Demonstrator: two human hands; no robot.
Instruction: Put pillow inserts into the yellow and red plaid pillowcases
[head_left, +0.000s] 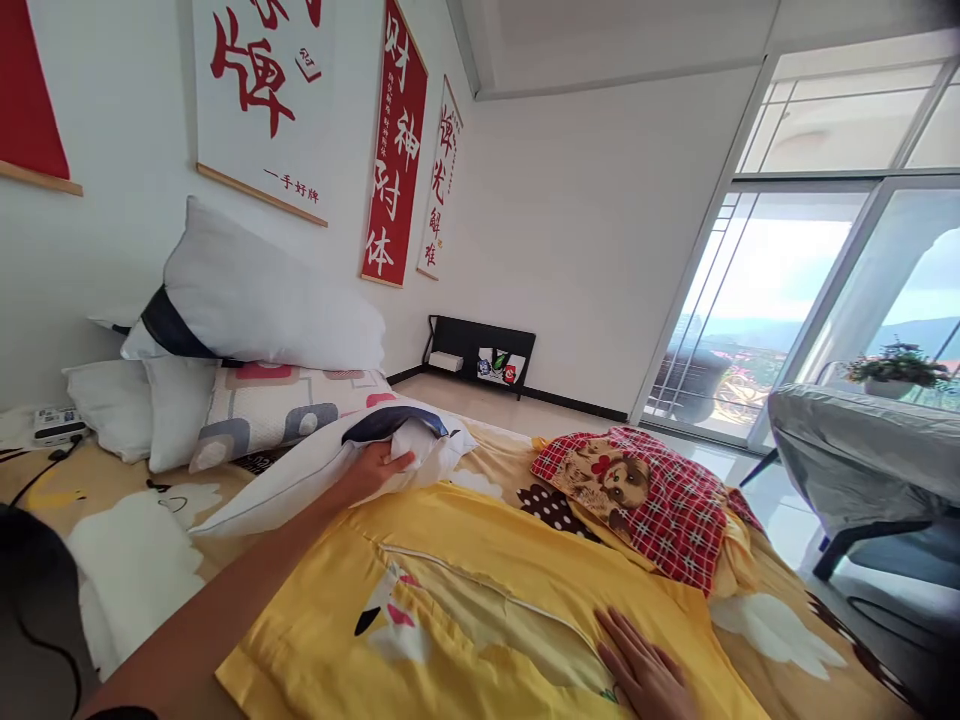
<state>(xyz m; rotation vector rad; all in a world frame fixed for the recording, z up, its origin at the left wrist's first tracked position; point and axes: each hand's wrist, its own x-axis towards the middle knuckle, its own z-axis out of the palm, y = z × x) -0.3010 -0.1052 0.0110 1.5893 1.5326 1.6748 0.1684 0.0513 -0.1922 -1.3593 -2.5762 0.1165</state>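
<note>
My left hand [377,467] is stretched forward and closed on the end of a white pillow [330,460] that lies on the bed, near its dark blue opening. My right hand [641,672] lies flat with fingers spread on a yellow pillowcase [480,590] with a zipper and cartoon print, spread in front of me. A red checked pillowcase with a puppy print [645,495] lies folded beyond the yellow one.
Several white and patterned pillows [255,300] are stacked against the wall at the left. A power strip [56,425] with cables sits at the far left. A grey covered chair [862,460] stands by the glass doors on the right. Red and white scrolls hang on the wall.
</note>
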